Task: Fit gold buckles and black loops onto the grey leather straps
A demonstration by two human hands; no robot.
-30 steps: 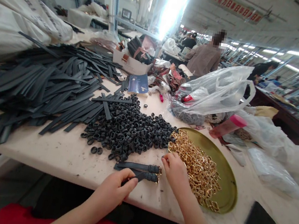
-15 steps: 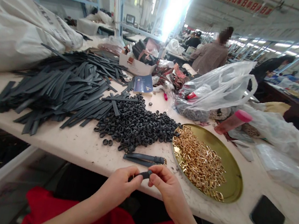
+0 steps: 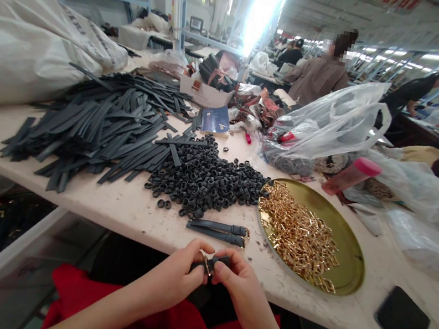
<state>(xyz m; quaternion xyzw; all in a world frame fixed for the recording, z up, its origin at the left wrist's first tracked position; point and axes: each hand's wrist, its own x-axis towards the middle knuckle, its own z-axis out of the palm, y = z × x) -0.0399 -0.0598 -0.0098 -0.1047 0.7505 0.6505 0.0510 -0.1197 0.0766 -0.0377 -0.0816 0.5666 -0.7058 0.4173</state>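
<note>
Gripping a dark, flat strap (image 3: 222, 261) beside its gold metal buckle (image 3: 209, 265), left hand (image 3: 183, 271) and right hand (image 3: 240, 280) are pinched closed near the pale tabletop's (image 3: 168, 230) edge. Advised — strap flat, untwisted.

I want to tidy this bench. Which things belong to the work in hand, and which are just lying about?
In the work:
strap between left hand and right hand
two buckled straps
dark strips
dark loops
gold buckles on tray

Apparently just lying about:
blue booklet
pink-capped container
flat black slab
clear plastic bag
</note>
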